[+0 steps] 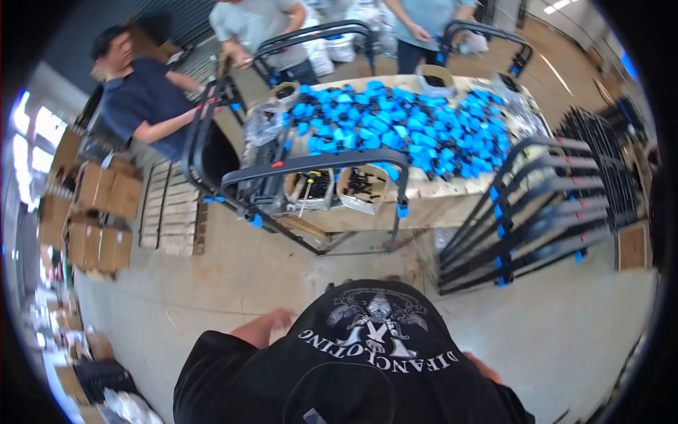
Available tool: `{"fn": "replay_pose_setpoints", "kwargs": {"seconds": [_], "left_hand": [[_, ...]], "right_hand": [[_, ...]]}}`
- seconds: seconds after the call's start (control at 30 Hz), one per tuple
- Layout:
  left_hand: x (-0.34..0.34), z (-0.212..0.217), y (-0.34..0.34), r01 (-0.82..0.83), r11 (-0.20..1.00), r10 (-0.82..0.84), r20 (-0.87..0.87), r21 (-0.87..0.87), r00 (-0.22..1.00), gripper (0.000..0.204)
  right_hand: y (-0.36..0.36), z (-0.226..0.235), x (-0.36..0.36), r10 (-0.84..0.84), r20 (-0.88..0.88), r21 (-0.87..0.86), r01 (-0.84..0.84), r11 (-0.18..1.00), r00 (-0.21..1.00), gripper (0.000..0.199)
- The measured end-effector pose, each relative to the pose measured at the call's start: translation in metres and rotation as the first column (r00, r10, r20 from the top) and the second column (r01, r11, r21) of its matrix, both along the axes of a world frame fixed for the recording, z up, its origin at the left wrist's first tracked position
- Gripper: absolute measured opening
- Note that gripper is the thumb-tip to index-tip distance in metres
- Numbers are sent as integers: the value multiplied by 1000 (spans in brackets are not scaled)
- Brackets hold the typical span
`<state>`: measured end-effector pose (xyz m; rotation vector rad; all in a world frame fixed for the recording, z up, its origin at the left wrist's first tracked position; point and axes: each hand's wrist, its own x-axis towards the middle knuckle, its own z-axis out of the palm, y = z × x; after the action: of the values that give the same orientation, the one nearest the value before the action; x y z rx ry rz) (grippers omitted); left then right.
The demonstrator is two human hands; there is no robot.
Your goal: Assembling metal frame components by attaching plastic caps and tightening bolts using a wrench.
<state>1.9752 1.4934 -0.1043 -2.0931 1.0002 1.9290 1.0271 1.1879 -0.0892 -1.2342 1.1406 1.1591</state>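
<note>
My left hand (281, 318) hangs beside my body, blurred, with its fingers not clear; I make out nothing in it. Of my right arm only a bit of skin shows beside my black shirt, and the hand is hidden. Ahead of me a black U-shaped tubular frame (318, 162) with blue end pieces stands against the near side of a wooden worktable (441, 189). Behind its bar sit two tubs of small black parts (364, 185), and a screwdriver with a yellow handle (308, 189) sticks up from the left tub. A heap of blue and black plastic clamps (417, 127) covers much of the tabletop.
Several similar frames (551, 187) lean in a row at the table's right. Three people work around the far and left sides, each near a frame. A wooden pallet (169, 208) and stacked cardboard boxes (99, 244) stand at left.
</note>
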Motion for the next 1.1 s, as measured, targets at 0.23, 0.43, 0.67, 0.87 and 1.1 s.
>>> {"fn": "replay_pose_setpoints", "kwargs": {"seconds": [0.23, 0.43, 0.67, 0.87, 1.1], "left_hand": [[-64, 20, -22, -508, 860, 486, 230, 49, 844, 41], [-12, 157, -85, -732, 527, 849, 294, -432, 438, 44], [18, 105, 52, -797, 512, 859, 187, -321, 477, 48], [60, -20, 367, -749, 628, 768, 13, -210, 640, 33], [116, 27, 467, -998, 37, 926, 374, 54, 55, 28]], "right_hand": [[-116, -168, 220, 655, 326, -482, -475, 736, 682, 37], [-176, -74, 496, 856, 290, -856, -285, 432, 427, 22], [-164, -35, 630, 340, 608, -543, 63, 837, 717, 24], [-72, -82, 705, 981, 159, -744, -640, 190, 107, 14], [12, -122, 890, 967, 243, -779, -610, 145, -79, 29]]}}
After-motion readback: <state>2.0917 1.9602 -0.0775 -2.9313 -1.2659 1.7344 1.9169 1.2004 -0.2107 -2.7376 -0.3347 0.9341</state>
